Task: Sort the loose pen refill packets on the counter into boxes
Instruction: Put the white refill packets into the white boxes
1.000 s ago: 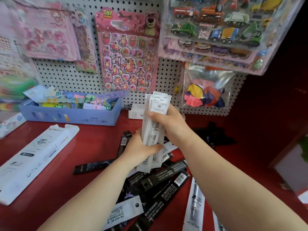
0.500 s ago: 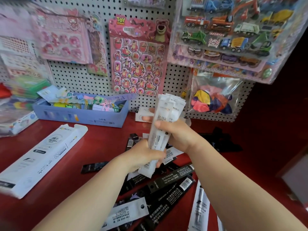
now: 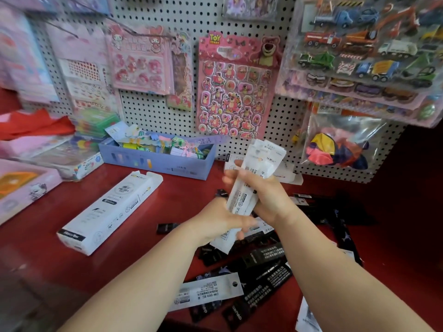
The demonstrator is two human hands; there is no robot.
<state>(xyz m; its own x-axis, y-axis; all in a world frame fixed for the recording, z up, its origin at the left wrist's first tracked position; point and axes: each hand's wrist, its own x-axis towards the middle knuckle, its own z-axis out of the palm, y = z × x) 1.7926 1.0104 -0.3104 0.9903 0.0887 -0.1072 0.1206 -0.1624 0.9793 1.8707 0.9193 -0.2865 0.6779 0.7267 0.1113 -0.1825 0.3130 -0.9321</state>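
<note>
Head view: one camera, looking down past both bare forearms.
Right hand: the right hand (image 3: pixel 272 200) is wrapped round the bundle from behind, and its fingers (image 3: pixel 230 179) curl out past the bundle's left edge. That's a firm grip.
Left hand: the left hand (image 3: pixel 219 220) has the bottom end, with its fingers (image 3: pixel 247 222) curled across the front and closed tight on it.
Bundle: the bundle of white plastic pen refill packets (image 3: pixel 262 159) stands nearly upright, leaning a touch to the right. Its tops fan out above the right fingers and its foot pokes out below the left fingers.
Loose pile: black plastic refill packets (image 3: pixel 263 256) lie criss-crossed on the worktop beneath both sets of fingers, not touching them.
White packet: one flat white refill packet (image 3: pixel 206 293) lies among the black ones, below the left fingers and nearer the camera.
Box: a long white cardboard box (image 3: pixel 107 212) lies flat, well left of the left fingers, with flaps sticking out at its far end.
Worktop: the glossy red worktop (image 3: pixel 184 197) carries the lot.
Blue box: an open blue cardboard box (image 3: pixel 158 164) of colourful paper bits sits beyond and left of the fingers, against the white pegboard (image 3: pixel 153 111).
Sticker sheet: a pink bear sticker sheet (image 3: pixel 232 92) hangs on the pegboard, above the fingers.
</note>
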